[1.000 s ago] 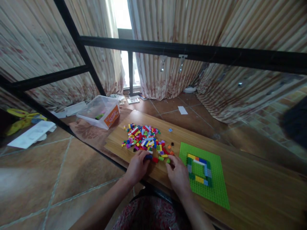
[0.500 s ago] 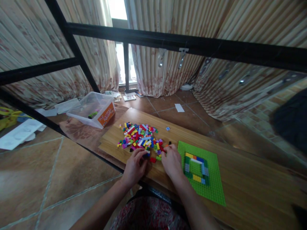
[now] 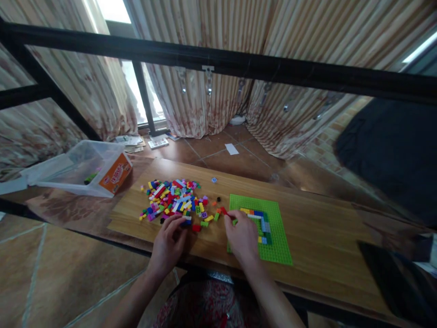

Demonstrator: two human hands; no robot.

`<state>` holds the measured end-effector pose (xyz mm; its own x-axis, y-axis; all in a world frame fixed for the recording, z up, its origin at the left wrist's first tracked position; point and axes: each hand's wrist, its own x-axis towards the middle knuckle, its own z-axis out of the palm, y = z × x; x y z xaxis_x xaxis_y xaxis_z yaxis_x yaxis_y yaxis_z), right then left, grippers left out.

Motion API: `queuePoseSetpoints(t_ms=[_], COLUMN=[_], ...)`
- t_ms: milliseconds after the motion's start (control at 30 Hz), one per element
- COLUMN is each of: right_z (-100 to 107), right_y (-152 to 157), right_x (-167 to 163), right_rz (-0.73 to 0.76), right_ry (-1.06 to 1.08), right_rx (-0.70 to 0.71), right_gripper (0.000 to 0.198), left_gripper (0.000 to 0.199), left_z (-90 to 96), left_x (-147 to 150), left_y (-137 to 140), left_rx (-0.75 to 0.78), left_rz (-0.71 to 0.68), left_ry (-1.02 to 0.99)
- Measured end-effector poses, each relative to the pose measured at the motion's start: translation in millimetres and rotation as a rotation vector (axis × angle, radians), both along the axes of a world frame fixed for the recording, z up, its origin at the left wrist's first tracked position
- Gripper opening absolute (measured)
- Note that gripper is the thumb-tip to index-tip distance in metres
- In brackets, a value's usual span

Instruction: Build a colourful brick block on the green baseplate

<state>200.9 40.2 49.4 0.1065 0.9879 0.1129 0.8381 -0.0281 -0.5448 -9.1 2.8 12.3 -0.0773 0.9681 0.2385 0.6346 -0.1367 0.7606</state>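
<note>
My right hand (image 3: 241,232) pinches a red toy brick (image 3: 223,210) over the left edge of the green baseplate (image 3: 282,237). On the baseplate, a rectangular outline of coloured bricks (image 3: 265,224) is partly hidden by this hand. At the near edge of the brick pile (image 3: 175,196), my left hand (image 3: 169,241) is curled, its fingertips closed on a blue brick (image 3: 186,222) with a white piece by it. Just right of these fingers lie a loose red brick (image 3: 196,228) and a lime brick (image 3: 204,224).
A clear plastic box (image 3: 82,166) with an orange label stands left of the wooden board (image 3: 317,237). One light-blue piece (image 3: 214,180) lies apart near the far edge. A black metal rail (image 3: 239,64) crosses beyond, before striped curtains (image 3: 218,105).
My right hand has drawn away from the loose bricks, rightward to the baseplate, with the red brick. My left hand stays by the pile. The view has turned right.
</note>
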Motion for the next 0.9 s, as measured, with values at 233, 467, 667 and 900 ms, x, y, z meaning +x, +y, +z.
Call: queuePoseSetpoints(t_ms=[233, 467, 667, 900], right_z=[-15.4, -26.4, -30.9, -31.4], right_y=[-19.0, -11.0, -11.7, -12.7], right_x=[53.4, 46.8, 48.5, 48.6], right_rz=[-0.231, -0.247, -0.217, -0.222], right_ry=[-0.064, -0.115, -0.100, -0.056], right_rx=[0.005, 0.025, 0.034, 0.040], right_gripper=[0.025, 0.027, 0.028, 0.030], left_gripper=[0.025, 0.022, 0.023, 0.023], left_z=[3.8, 7.4, -2.8, -1.2], left_x=[16.8, 28.4, 20.3, 22.1], left_y=[-0.7, 3.3, 0.7, 1.3], left_rx=[0.035, 0.057, 0.035, 0.012], left_rz=[-0.025, -0.088, -0.060, -0.052], left_ry=[0.036, 0.042, 0.058, 0.036])
